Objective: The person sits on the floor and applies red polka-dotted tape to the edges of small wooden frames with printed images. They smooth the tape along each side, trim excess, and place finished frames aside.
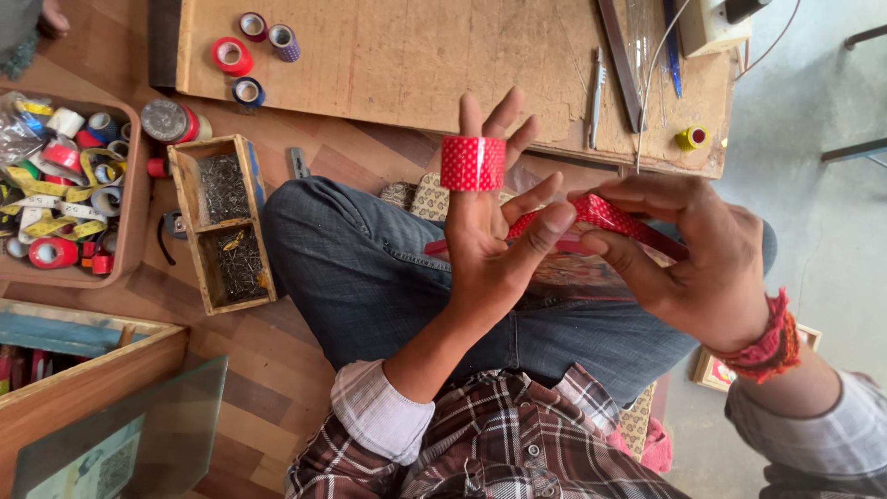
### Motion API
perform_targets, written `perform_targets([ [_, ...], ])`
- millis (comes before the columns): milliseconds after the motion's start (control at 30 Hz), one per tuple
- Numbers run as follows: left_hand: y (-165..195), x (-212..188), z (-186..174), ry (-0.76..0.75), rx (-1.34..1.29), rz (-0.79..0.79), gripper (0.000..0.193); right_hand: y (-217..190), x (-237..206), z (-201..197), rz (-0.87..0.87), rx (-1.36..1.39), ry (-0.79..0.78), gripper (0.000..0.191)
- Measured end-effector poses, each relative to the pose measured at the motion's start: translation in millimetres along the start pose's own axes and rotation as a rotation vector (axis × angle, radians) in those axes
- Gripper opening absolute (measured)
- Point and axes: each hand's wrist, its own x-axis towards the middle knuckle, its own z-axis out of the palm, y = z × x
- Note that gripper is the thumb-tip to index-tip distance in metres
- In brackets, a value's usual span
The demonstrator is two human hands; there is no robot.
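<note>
My left hand (494, 231) is raised with fingers spread, and a roll of red dotted tape (472, 163) sits around two of its fingers. A strip of the same red tape (605, 214) runs from the left thumb to my right hand (688, 259), which pinches it against a flat framed picture (582, 277) lying on my lap. A red thread band is on the right wrist.
A wooden board (407, 65) lies ahead with tape rolls (254, 55), a metal ruler (621, 55) and a yellow spool (691, 138). At the left are a tray of tapes (65, 185), a two-part nail box (224, 222) and a glass pane (129, 444).
</note>
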Motion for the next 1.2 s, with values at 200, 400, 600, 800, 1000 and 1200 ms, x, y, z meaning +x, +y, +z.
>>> perform_targets([
  [200, 4, 3, 1, -0.021, -0.035, -0.053, 0.101, -6, 5, -6, 0.014, -0.048, -0.073, 0.026],
  [400, 11, 8, 4, 0.003, -0.061, -0.067, 0.101, -13, 9, -3, 0.114, 0.130, -0.011, 0.042],
  [600, 1, 15, 17, 0.078, 0.021, -0.079, 0.101, -1, 4, 4, 0.094, 0.043, -0.095, 0.033],
  [800, -13, 23, -9, 0.182, 0.038, -0.013, 0.101, 23, -13, 8, 0.002, -0.017, -0.143, 0.041],
  [1000, -15, 21, -40, 0.197, 0.091, -0.034, 0.100, 37, -43, -24, -0.029, -0.152, -0.127, 0.040],
  [1200, -19, 24, -46, 0.223, 0.081, -0.041, 0.100, 48, -82, -32, 0.098, -0.164, -0.029, 0.029],
])
